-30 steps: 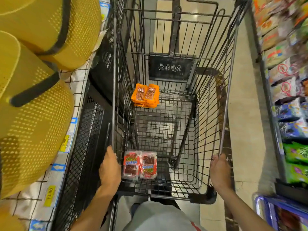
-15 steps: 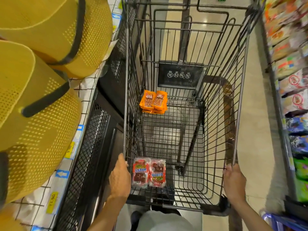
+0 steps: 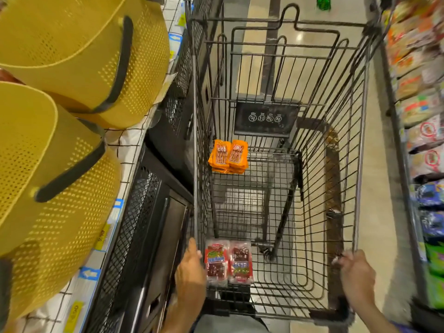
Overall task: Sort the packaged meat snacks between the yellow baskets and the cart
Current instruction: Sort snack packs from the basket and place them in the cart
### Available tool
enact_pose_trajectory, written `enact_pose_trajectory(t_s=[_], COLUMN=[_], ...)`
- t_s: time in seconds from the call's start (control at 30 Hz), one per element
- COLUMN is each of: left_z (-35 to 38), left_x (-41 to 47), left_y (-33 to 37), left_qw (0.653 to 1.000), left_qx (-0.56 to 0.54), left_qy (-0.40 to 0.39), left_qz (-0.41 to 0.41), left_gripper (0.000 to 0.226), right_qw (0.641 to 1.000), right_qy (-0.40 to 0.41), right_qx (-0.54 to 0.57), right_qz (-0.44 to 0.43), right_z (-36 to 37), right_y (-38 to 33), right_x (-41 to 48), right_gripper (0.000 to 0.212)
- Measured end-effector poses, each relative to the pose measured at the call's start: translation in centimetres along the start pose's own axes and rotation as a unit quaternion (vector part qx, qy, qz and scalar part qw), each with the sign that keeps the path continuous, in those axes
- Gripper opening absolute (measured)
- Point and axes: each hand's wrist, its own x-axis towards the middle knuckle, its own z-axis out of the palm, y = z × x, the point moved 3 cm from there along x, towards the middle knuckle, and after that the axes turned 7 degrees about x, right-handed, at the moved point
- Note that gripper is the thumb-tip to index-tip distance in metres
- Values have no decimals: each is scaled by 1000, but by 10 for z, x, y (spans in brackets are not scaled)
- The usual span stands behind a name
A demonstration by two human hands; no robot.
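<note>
A black wire cart fills the middle of the head view. Orange meat snack packs lie stacked at its far left corner. Two red meat snack packs lie side by side at its near left corner. My left hand grips the cart's left rim beside the red packs. My right hand grips the right rim near the back corner. Two yellow perforated baskets, one nearer and one farther, sit tilted on the shelf at left; their insides are hidden.
A black mesh shelf unit with price tags stands between the baskets and the cart. Shelves of bagged snacks line the right side. A beige floor aisle runs past the cart's right side.
The view has tilted up and the cart appears farther along the aisle past the baskets. Both hands stay on the cart's rims. The packs have not shifted.
</note>
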Motion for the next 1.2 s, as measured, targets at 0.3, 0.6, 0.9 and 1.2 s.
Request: enact_pose_trajectory(t_s=[0.3,0.6,0.9,1.2], left_z=[27,42,53,63], left_x=[-7,12,15,-39], left_y=[14,12,20,15], left_qw=[997,999,972,974], left_qx=[-25,-38,-230,-221], left_qy=[-19,2,43,17], left_qz=[64,-14,-13,-47], left_gripper=[52,42,34,29], right_qw=[999,1000,985,989], right_qy=[-16,3,-29,-16], right_qx=[-22,-23,172,150], right_qz=[-38,-20,5,8], right_z=[-14,-5,-14,-36], right_y=[12,19,20,54], right_x=[37,50,53,16], right_gripper=[17,17,46,45])
